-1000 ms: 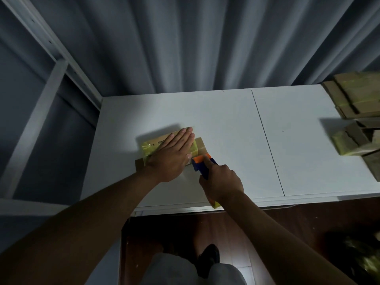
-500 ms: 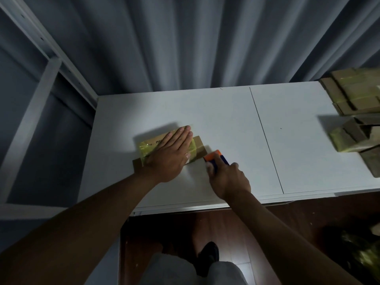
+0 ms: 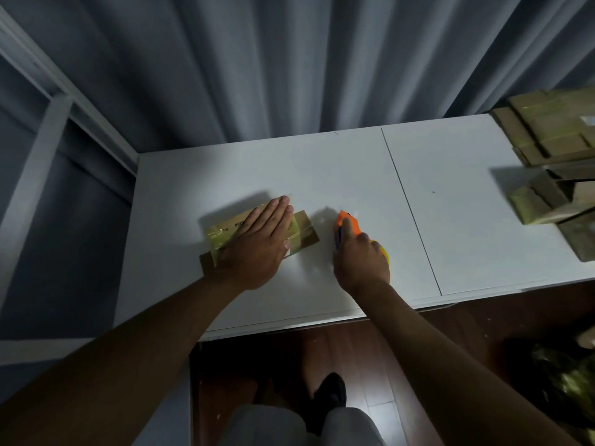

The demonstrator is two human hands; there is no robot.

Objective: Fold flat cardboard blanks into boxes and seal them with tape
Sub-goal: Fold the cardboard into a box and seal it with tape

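Small cardboard box (image 3: 257,235) is lying flat on the white table (image 3: 338,169), left of centre, long axis running from near-left up to far-right; yellowish tape is covering its top, and an untaped flap is showing at each end. Left hand (image 3: 257,243) is pressing down on it, fingers straight and together, pointing far-right. Right hand (image 3: 360,262) is curling round an orange tape dispenser (image 3: 349,225), just right of the box, not touching it. Taped boxes (image 3: 553,169) are sitting piled at the table's right edge.
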